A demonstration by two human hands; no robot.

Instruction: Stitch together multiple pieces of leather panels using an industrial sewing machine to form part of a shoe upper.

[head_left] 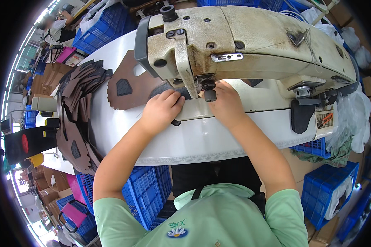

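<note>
"What did the white bench point(202, 142) carry?"
"It held a cream sewing machine point(268, 39); a flat brown piece point(142, 93) lay partly beneath its left end; more brown pieces point(75, 91) drooped over the bench's left edge."

I can see a pale green short-sleeved shirt point(231, 220), its front bearing a white daisy point(176, 232) on a blue patch point(185, 231) beneath green script point(177, 224), above black bottoms point(218, 175).

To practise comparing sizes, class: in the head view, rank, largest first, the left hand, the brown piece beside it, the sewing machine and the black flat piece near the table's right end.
1. Sewing machine
2. Brown piece
3. Left hand
4. Black flat piece
</note>
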